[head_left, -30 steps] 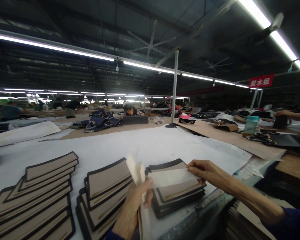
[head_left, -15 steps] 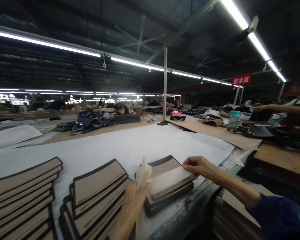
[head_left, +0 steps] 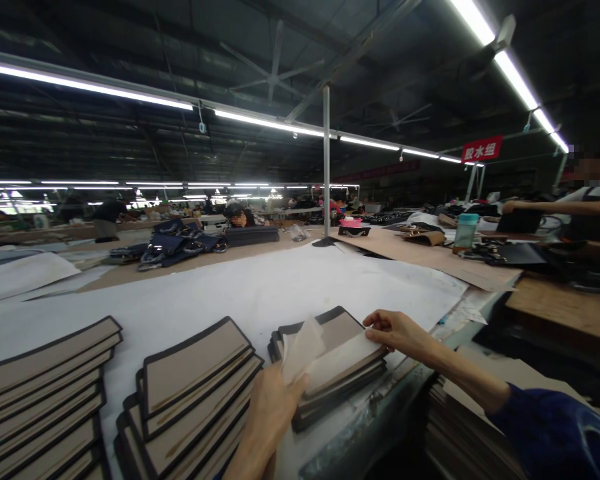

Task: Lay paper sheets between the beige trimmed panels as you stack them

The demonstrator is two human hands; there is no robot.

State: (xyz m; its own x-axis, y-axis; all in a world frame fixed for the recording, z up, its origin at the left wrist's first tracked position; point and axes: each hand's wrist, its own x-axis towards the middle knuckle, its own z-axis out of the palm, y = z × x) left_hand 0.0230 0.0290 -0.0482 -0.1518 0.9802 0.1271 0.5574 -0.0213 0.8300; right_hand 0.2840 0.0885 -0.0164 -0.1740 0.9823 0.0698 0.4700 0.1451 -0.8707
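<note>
My left hand (head_left: pixel 271 415) pinches the near end of a thin white sheet (head_left: pixel 305 347) that curls up over a stack of beige panels with black edges (head_left: pixel 337 363). My right hand (head_left: pixel 397 330) pinches the far corner of a white sheet that lies on top of the same stack. The stack sits near the front right edge of the white-covered table (head_left: pixel 260 287). Two more fanned stacks of the same panels, one in the middle (head_left: pixel 190 393) and one at the left (head_left: pixel 40 393), lie to the left of my left hand.
A steel post (head_left: pixel 326 167) stands at the table's far end. Dark blue bags (head_left: pixel 177 245) lie on the brown table behind. At the right, another person's arm (head_left: pixel 555 205) reaches over a cluttered table with a teal-lidded jar (head_left: pixel 465 232). Cardboard sheets (head_left: pixel 475 433) are stacked below the table edge.
The curled white sheet in my left hand has come lower and closer to the right-hand stack. My right hand stays on the sheet's far corner. The view has shifted right.
</note>
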